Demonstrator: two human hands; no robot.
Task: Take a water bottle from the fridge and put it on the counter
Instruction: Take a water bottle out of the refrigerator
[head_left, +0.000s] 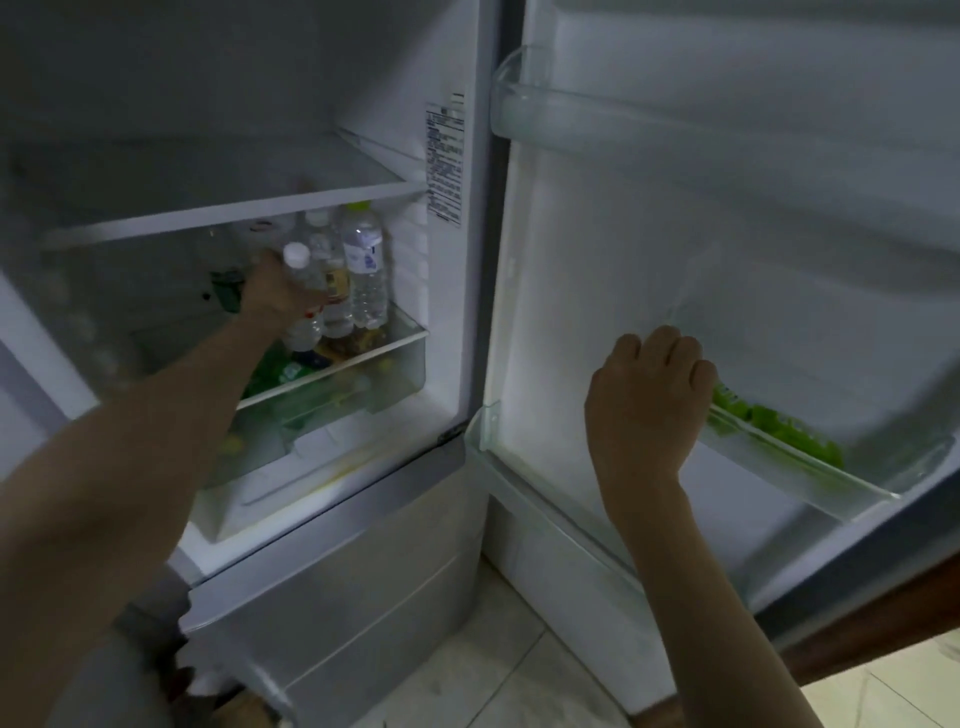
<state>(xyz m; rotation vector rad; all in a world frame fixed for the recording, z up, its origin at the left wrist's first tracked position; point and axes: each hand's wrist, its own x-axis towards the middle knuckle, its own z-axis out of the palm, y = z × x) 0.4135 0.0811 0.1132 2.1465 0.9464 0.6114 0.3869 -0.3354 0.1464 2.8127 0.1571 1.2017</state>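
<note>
Left hand found deep inside the fridge, closed around the body of a water bottle with a white cap; right hand resting with fingers curled over the edge of a door bin on the open door, apparently steadying it; whether actually gripping or merely resting could not be told.

Bottle located on the middle glass shelf, at the left of a small cluster; two further bottles noted just beside it on the right, touching or nearly so. Held bottle tilted, cap leaning toward the camera and left, base still at or near shelf level; long axis therefore off upright, slanting out of the compartment. Upper shelf close above the caps.

Judged stage: grasp made, extraction just under way. Left hand plainly the nearer and already engaged; right hand well apart, across the hinge side. Coming move judged to turn on drawing the bottle outward and down-left along the forearm line, clear of the upper shelf and the neighbouring bottles. Counter not in view; frame blurred and dim, so finer contact unconfirmed.
</note>
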